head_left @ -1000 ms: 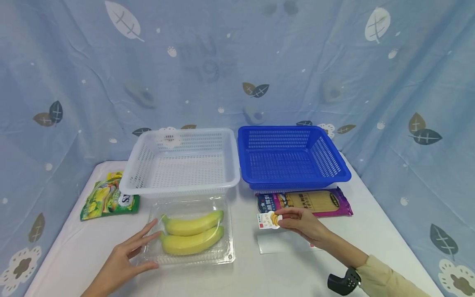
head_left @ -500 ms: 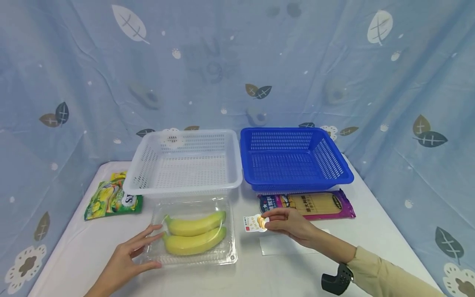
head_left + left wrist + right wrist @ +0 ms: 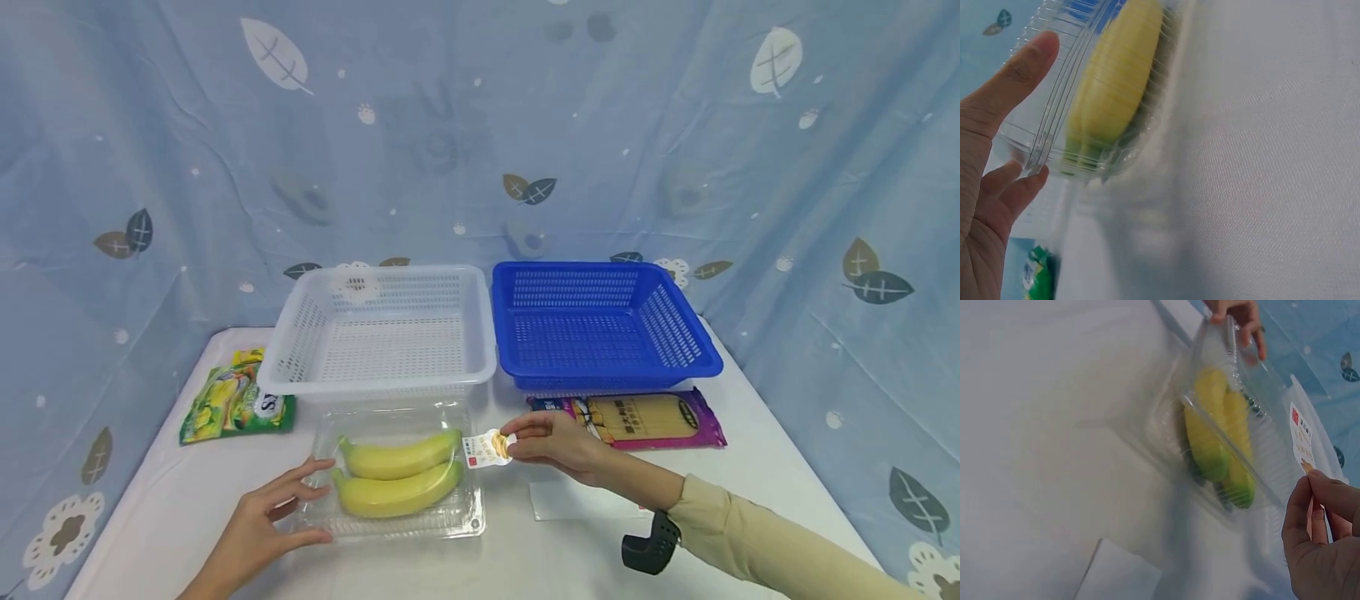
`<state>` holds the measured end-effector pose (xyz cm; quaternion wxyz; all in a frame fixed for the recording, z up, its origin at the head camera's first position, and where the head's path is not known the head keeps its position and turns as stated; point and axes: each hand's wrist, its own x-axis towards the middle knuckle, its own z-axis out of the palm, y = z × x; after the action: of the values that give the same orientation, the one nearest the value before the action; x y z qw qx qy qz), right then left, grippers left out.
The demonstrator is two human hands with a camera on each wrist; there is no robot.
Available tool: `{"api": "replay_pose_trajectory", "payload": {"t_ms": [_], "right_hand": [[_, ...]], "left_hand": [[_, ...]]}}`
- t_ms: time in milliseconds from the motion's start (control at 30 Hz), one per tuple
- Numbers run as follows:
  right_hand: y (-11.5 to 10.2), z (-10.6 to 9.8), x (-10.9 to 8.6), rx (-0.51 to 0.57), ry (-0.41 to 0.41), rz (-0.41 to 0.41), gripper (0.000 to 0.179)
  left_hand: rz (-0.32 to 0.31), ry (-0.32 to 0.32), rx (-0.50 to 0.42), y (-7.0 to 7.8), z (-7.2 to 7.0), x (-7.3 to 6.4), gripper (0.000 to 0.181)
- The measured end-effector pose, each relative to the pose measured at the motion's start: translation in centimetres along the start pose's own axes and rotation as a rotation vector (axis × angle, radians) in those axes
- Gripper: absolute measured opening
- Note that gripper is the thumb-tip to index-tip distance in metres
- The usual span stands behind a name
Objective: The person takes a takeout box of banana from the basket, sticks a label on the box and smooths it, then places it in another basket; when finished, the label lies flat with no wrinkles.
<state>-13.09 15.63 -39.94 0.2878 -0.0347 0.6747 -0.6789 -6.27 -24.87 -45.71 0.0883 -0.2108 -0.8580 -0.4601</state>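
Observation:
A small white sticker (image 3: 487, 448) with a red mark and a yellow food picture is pinched between my right hand's (image 3: 551, 446) thumb and fingertips. Its free end overlaps the right side of a clear plastic box (image 3: 468, 512) in the head view. Inside the lidded box, two yellow bananas (image 3: 401, 492) with green ends lie side by side. My left hand (image 3: 258, 521) holds the box at its left end. In the left wrist view, the thumb (image 3: 1035, 56) is over the lid and the fingertips (image 3: 1022, 187) are at the rim.
Behind the box stand a white basket (image 3: 378, 387) and, to its right, a blue basket (image 3: 607, 375). A purple pasta packet (image 3: 652, 421) lies before the blue basket. Nearer is a white sheet (image 3: 570, 502), partly under my right forearm. Green packets (image 3: 232, 408) lie at left.
My right hand has carried the sticker leftward, from beside the pasta packet to the box's right side. My left hand has kept its place on the box; the head view has shifted slightly.

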Motion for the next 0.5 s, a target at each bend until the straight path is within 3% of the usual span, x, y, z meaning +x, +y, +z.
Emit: {"api": "replay_pose_trajectory", "payload": {"t_ms": [500], "right_hand": [[-1.9,2.3,3.2,-0.08,-0.111,-0.064,0.029]], "left_hand": [[-0.037,-0.009,-0.01,0.1,0.0,0.0,0.044]]}}
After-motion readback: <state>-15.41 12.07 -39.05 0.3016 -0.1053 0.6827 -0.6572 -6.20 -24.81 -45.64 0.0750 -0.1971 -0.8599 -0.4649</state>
